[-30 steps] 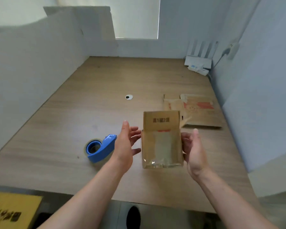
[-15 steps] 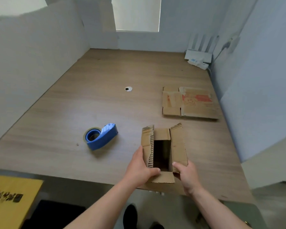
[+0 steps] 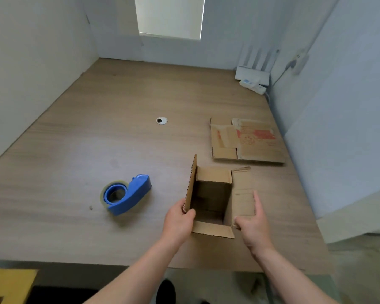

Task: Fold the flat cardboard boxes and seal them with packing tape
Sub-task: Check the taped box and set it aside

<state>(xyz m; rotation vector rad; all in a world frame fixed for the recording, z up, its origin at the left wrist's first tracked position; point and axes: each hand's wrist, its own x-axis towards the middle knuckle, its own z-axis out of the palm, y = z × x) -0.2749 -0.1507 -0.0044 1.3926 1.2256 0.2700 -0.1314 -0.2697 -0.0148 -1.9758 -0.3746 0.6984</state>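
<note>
A small brown cardboard box [image 3: 213,195] stands on the wooden table [image 3: 110,150] with its top open and all its flaps raised or spread. My left hand [image 3: 178,220] grips the near end of the upright left flap, thumb inside. My right hand [image 3: 253,224] holds the right flap, fingers along its outer edge and thumb at its near corner. A blue tape dispenser [image 3: 127,194] with a clear roll lies to the left of the box. Behind the box, at the right, lies a stack of flat cardboard boxes [image 3: 246,141] with red print.
White partition walls close in the table on the left, back and right. A round cable grommet [image 3: 162,120] sits mid-table. A white router [image 3: 252,79] stands in the far right corner. A yellow box [image 3: 9,286] lies on the floor at the lower left.
The box went from held upright in the air to standing on the table, open side up. Both hands dropped to its near end and now hold the side flaps, which are spread wider.
</note>
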